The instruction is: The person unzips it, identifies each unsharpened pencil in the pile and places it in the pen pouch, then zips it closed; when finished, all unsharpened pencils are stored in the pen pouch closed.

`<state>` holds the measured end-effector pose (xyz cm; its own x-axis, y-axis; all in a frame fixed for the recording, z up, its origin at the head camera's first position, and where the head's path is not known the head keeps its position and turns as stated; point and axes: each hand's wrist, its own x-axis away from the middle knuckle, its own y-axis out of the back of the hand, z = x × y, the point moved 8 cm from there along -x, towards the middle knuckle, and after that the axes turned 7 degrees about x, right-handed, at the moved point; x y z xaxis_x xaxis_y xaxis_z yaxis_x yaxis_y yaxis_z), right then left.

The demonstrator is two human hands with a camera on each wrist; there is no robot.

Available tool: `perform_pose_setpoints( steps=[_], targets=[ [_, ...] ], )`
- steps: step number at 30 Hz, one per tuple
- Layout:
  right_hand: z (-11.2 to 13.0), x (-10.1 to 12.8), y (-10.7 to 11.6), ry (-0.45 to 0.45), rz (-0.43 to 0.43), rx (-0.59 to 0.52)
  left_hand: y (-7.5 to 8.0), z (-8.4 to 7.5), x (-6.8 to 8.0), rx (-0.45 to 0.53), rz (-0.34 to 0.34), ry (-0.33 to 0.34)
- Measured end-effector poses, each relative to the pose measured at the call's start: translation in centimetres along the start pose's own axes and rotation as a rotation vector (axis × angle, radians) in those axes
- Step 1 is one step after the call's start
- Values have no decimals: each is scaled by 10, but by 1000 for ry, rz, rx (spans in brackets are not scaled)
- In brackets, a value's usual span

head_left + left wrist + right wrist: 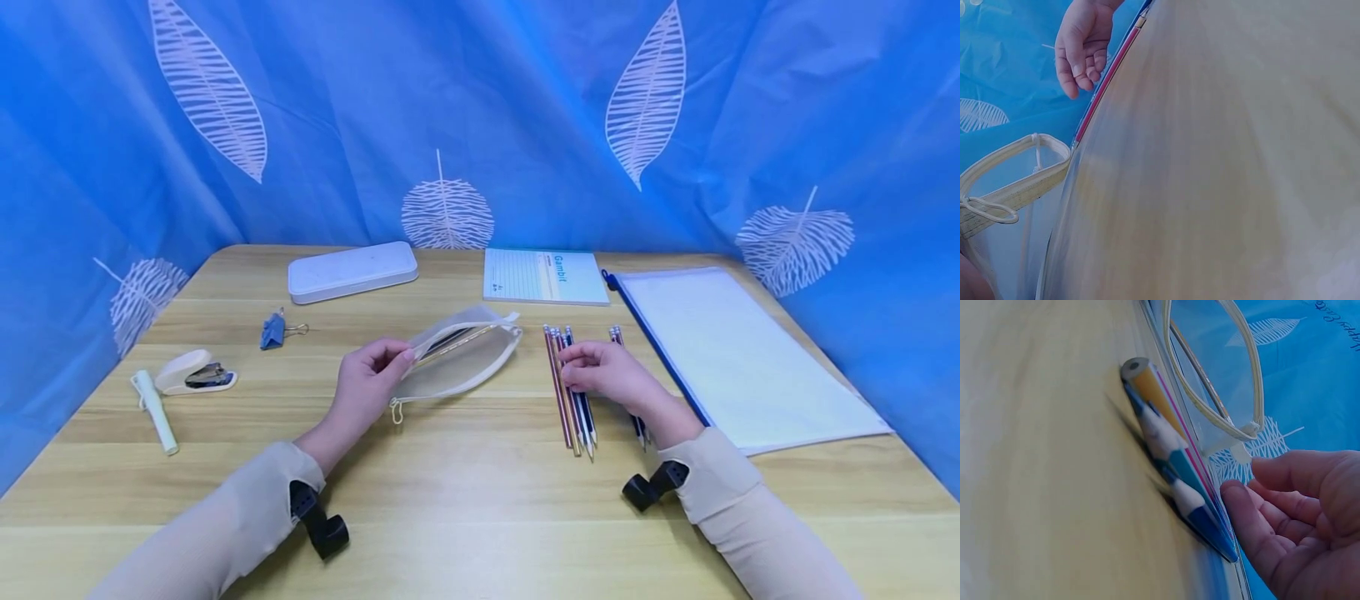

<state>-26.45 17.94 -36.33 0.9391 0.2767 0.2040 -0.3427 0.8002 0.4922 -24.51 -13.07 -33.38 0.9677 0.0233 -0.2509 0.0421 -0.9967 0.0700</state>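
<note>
Partly hidden under the right hand point(606, 372): a row of pencils point(573, 400) on the tabletop point(465, 492), exact count unclear, roughly five in the main bunch, one or two more behind the hand. Right fingers point(1254, 525) curled loosely over the pencils, touching them; firm grip impossible to tell. Mesh pencil pouch point(465, 360) just left of the pencils, mouth open, pinched at its edge by the left hand point(367, 379). Blurred tabletop filling both wrist views. Also one white case point(352, 271), one notebook point(543, 277), one clear zip folder point(738, 350), one binder clip point(273, 327), one stapler point(197, 372), one white pen point(155, 410).
</note>
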Motion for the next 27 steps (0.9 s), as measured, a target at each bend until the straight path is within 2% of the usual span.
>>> perform_pose_setpoints(
  steps=[5, 17, 25, 27],
  targets=[
    [-1, -2, -2, 0, 3, 108, 0, 0, 1, 4, -1, 0],
    [11, -8, 1, 35, -30, 485, 0, 3, 0, 20, -19, 3],
    [1, -6, 14, -22, -136, 408, -1, 4, 1, 10, -9, 11],
    [1, -7, 14, -23, -137, 425, 0, 4, 0, 6, -10, 12]
  ],
)
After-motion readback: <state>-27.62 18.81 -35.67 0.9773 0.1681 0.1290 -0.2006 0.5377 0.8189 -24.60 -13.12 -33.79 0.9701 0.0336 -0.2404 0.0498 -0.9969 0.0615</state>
